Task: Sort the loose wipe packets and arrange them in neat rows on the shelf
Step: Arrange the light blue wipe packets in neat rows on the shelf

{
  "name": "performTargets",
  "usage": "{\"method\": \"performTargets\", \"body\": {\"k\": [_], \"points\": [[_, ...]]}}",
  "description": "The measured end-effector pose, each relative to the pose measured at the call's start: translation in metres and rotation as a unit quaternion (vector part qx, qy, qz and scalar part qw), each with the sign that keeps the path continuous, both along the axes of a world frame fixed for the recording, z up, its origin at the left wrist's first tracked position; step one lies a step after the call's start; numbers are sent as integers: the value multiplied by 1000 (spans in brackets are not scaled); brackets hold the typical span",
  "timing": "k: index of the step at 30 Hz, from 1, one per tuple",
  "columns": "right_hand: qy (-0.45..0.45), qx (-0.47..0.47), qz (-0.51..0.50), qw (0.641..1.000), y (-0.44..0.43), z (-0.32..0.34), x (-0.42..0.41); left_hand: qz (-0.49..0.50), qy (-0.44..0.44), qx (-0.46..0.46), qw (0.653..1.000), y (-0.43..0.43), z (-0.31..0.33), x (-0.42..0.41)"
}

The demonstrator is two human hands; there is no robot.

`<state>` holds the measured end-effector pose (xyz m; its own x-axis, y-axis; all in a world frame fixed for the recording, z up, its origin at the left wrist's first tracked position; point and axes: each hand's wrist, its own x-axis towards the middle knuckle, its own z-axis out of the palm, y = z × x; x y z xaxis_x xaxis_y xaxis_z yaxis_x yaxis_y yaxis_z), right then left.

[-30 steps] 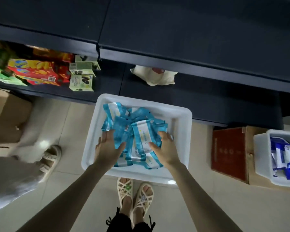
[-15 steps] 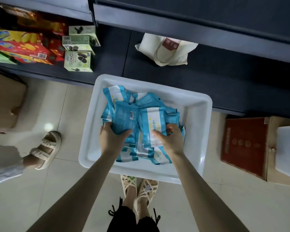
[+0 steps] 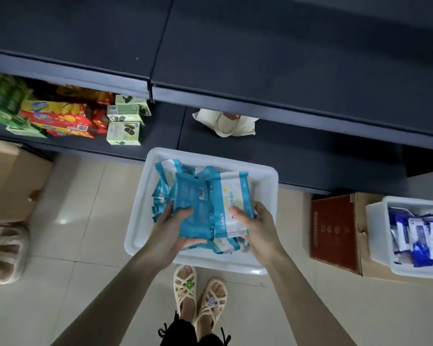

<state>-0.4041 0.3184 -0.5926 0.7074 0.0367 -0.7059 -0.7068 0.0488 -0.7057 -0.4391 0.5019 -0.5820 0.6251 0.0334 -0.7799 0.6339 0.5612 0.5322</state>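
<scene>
Over one tub [image 3: 141, 221], two packets [image 3: 188, 191]

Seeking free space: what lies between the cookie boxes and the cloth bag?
Nothing: the head view shows only bare lower shelf between the cookie boxes and the cloth bag.

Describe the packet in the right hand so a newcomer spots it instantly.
Find the white bin on the floor in front of the dark shelf. On the right of its pile, the right hand holds the white-fronted packet. Its face is white with teal edges, while the teal packet in the left hand beside it shows a barcode.
</scene>
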Motion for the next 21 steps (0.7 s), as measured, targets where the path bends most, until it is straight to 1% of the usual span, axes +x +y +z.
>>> {"method": "performTargets", "body": {"k": [2, 5, 7, 12, 17, 19, 21], "points": [[-12, 25, 4, 1000, -4, 31, -3, -25, -20, -51, 998, -8, 34, -2], [-46, 44, 12, 998, -10, 80, -4, -62, -69, -64, 994, -17, 91, -1], [-75, 61, 13, 995, -16, 126, -4, -71, -95, -65, 991, -21, 137, -5], [-165, 73, 39, 983, -21, 235, 9, -103, -173, -38, 979, -23, 233, 1], [-246, 65, 59, 965, -15, 332, 36, -97, -260, -15, 961, -16, 320, 26], [-290, 59, 62, 953, -13, 370, 49, -90, -303, 21, 949, -6, 353, 40], [-327, 61, 61, 941, -12, 406, 63, -90, -362, 94, 923, 5, 385, 57]]}}
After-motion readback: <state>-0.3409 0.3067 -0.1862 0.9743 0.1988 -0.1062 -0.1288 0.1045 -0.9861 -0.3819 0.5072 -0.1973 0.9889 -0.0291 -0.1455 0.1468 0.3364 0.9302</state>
